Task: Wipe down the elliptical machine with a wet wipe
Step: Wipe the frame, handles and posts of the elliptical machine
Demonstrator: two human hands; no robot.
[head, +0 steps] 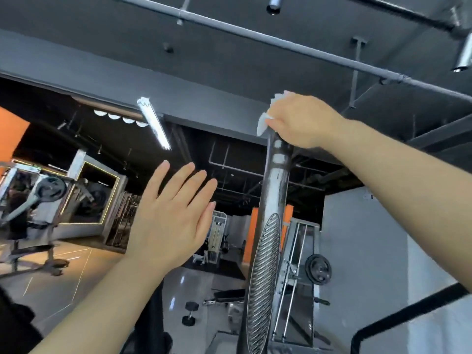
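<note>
Right hand (304,121) sits at the top end of the elliptical handle bar (270,226), fingers curled over the tip with a white wet wipe (263,122) bunched beneath them — crumpled edges of the wipe stick out to the left and above the knuckles. Wipe is pressed against the bar's upper end; the forearm runs in from the lower right.

Left hand (171,221) is raised to the left of the bar, apart from it, back of hand toward the camera. Fingers straight and slightly spread, holding nothing and touching nothing.

Handle bar rises from the bottom edge of the view, leaning slightly right toward the top. Lower section carries a long oval ribbed metal grip plate (264,284); above it the tube is dark and shiny, with pale reflections near the top.

Beyond the bar, right: a metal rack with a black weight plate (318,269) mounted on it, beside a pale wall (362,251). On the floor behind the bar, a black dumbbell (190,314) stands near a bench. Farther back, orange wall panels (11,131) and a cable machine; far left — another plate-loaded machine (38,198) in front of a lit-edged mirror frame.

Overhead: dark ceiling, grey pipes (281,44), one lit tube lamp (154,123).
</note>
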